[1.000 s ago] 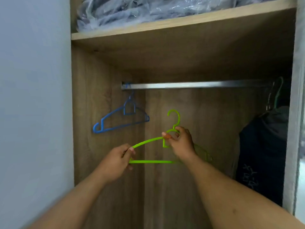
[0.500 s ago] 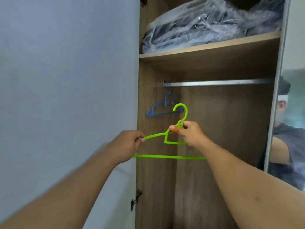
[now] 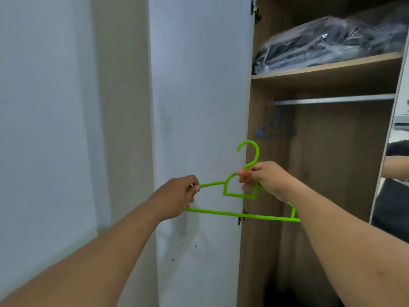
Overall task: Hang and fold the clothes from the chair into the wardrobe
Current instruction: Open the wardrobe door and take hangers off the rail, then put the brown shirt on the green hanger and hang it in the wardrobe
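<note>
Head view: right hand (image 3: 266, 180) pinching green hanger (image 3: 240, 214) at base of hook, thumb and fingers curled round neck, grip tight on it. Left hand (image 3: 177, 196) gripping left shoulder end of same hanger, fingers curled round thin bar. Hanger held level in air between both hands, hook upright, bottom bar running across in front of wardrobe door edge, clear of rail. No garment on it. Both forearms reaching in from bottom corners. Behind hanger, white wardrobe door (image 3: 199, 107) swung open, hinge visible near bottom bar. Wardrobe (image 3: 263, 240) interior to right, wood-tone side panel. Metal rail (image 3: 334, 99) across upper part, blue hanger (image 3: 275, 129) hanging from left end, blurred. Shelf (image 3: 327, 68) above rail carrying dark clothes in clear plastic bag (image 3: 332, 41). Mirror (image 3: 396, 173) at far right edge, partial reflection of a person's arm and dark top. Plain wall at left.
</note>
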